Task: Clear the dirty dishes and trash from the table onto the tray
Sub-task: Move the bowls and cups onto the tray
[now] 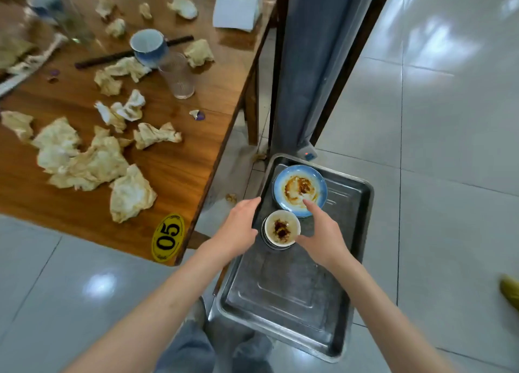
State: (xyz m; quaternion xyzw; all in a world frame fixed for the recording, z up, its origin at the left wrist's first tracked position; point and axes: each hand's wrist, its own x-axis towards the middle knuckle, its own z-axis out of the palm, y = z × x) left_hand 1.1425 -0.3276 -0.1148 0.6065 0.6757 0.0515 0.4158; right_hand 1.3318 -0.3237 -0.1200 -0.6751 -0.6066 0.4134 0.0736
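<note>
Both hands spread open on either side of a small dirty bowl on the tray.

Left hand (pixel 238 232) loose and empty at the tray's (pixel 283 297) left rim, fingers (pixel 250 203) extended, just beside the small bowl (pixel 281 229) but apart from it. Right hand (pixel 323 236) likewise wide and holding nothing, thumb near the bowl's right side, index finger reaching over the near edge of the sauce-smeared blue plate (pixel 300 189) at the tray's far left corner. Bowl nested in another dish, just in front of the plate. On the wooden table (pixel 179 165): crumpled napkins (pixel 92 162), a blue cup (pixel 148 47), a glass (pixel 178 76), dark chopsticks (pixel 112 57).
</note>
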